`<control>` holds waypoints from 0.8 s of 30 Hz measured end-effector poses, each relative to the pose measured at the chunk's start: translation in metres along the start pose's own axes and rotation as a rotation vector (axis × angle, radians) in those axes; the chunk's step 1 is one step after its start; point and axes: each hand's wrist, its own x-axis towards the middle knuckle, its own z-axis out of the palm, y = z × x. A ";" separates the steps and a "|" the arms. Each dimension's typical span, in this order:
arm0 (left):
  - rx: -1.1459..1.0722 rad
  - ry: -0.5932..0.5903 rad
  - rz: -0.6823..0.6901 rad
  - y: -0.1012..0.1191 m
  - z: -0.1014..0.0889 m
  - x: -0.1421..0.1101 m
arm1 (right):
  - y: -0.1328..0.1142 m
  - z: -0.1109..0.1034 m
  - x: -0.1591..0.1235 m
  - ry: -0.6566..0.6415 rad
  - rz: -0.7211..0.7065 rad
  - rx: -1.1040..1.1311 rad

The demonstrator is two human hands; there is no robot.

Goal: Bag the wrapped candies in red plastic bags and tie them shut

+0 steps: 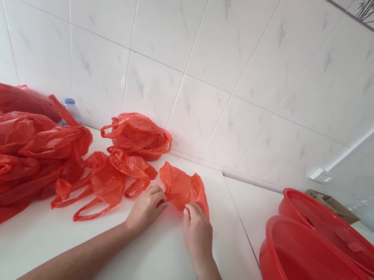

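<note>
**Red plastic bag [182, 187] pinched on white table [156, 264]**
Left hand [145, 210] and right hand [197, 231] both grip the bag's near edge between fingers and thumb. Crumpled bag [105, 184] lies just left, bag pile [10, 149] beyond. Risk: thin film slipping from the fingers, or a hard pull snagging the crumpled bag's handles.

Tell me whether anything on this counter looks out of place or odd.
The heap of crumpled red plastic bags stands out: it sprawls untidily along the white counter and half hides a plastic water bottle. At right, one red mesh basket appears tilted against a second red mesh basket.
</note>
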 end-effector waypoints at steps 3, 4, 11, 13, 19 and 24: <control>-0.005 -0.028 0.001 0.002 -0.001 0.000 | 0.022 0.011 0.004 -0.045 0.069 -0.139; -0.005 -0.040 0.002 0.003 -0.002 0.000 | 0.028 0.014 0.005 -0.048 0.082 -0.188; 0.058 -0.100 0.030 0.004 -0.005 -0.002 | 0.047 0.021 0.008 -0.048 0.190 -0.295; 0.121 -0.056 0.092 0.007 -0.008 -0.002 | 0.050 0.019 0.010 -0.074 0.194 -0.281; 0.166 -0.209 0.317 0.018 -0.002 -0.002 | 0.050 0.014 0.009 -0.097 0.178 -0.223; 0.176 -0.299 0.143 0.006 0.008 0.000 | 0.046 0.014 0.004 -0.118 0.196 -0.143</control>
